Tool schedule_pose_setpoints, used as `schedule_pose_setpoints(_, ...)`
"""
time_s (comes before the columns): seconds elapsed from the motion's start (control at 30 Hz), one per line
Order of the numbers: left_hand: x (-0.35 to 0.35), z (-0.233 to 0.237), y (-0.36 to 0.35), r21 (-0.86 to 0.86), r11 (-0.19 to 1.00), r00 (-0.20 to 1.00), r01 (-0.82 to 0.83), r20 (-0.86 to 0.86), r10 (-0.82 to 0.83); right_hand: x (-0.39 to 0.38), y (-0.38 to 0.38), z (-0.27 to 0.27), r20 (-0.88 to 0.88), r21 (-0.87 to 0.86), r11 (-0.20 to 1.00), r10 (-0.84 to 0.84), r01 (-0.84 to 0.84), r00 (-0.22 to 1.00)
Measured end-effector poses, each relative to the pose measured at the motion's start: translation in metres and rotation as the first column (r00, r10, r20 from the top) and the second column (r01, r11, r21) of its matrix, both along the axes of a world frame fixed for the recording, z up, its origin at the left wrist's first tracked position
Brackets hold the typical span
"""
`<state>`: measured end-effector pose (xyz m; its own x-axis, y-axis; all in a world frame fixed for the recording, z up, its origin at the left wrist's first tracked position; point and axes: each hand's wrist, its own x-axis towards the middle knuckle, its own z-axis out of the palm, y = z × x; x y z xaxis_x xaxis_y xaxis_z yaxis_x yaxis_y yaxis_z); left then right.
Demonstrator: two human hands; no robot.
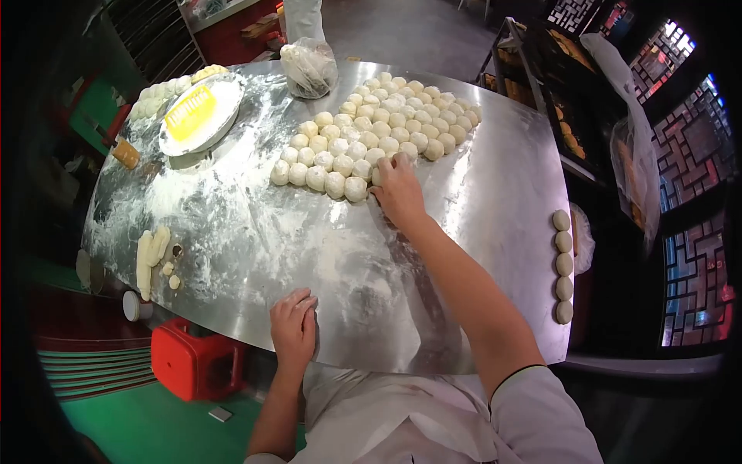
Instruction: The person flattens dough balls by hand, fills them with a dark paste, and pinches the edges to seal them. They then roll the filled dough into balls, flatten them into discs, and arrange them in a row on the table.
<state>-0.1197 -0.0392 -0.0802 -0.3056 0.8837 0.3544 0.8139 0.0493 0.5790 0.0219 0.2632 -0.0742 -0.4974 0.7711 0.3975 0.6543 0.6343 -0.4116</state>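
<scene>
Rows of pale, floured dough balls (357, 151) cover the far middle of the steel table. At the near right corner of these rows, my right hand (398, 189) reaches down with its fingers curled round one dough ball (377, 176), which they partly hide. My left hand (294, 321) rests on the table close to the front edge, palm down. Its fingers lie loosely side by side, slightly bent, with nothing visible in them. Loose white flour (232, 201) is smeared over the steel between my left hand and the rows.
Far left stand a floury bowl (199, 143) with a yellow scraper (190, 113) and more dough pieces. Dough strips (151, 255) lie left, a plastic bag (309, 69) at the back. Several balls (563, 267) line the right edge. A red stool (189, 359) stands below; racks (572, 100) stand right.
</scene>
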Motion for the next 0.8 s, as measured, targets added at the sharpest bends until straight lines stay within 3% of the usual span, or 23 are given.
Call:
schedule_pose_setpoints(0.07,-0.003,0.0,0.002,0.028,1.0,1.0,0.014,-0.008,-0.013,0.005,0.001,-0.005,-0.133,-0.022,0.999,0.028,-0.031,0.991)
schedule_pose_setpoints(0.1,-0.003,0.0,0.001,0.017,1.0,1.0,0.001,0.008,-0.001,0.017,-0.006,0.005,-0.109,-0.143,0.989,0.028,-0.043,0.994)
schedule_pose_setpoints(0.2,-0.003,0.003,0.003,0.039,0.999,0.999,-0.01,0.043,0.008,0.065,-0.045,0.03,-0.114,-0.18,0.982,0.046,-0.066,0.992)
schedule_pose_setpoints(0.27,-0.003,0.004,0.003,0.043,0.999,0.999,0.002,0.047,-0.004,0.095,-0.068,0.041,0.239,-0.288,0.957,0.053,0.019,0.97)
schedule_pose_setpoints(0.57,-0.003,0.002,0.003,0.021,1.0,1.0,-0.002,0.026,0.001,0.117,-0.081,0.004,0.252,-0.227,0.974,0.051,0.008,0.967)
schedule_pose_setpoints(0.7,-0.003,0.003,0.007,0.024,1.0,1.0,-0.014,0.028,0.014,0.103,-0.071,0.053,0.328,-0.062,0.996,0.084,-0.067,0.941)
schedule_pose_setpoints(0.8,-0.001,0.004,0.002,0.015,1.0,0.999,-0.021,0.032,0.02,0.087,-0.047,0.057,0.237,-0.24,0.971,0.047,0.012,0.97)
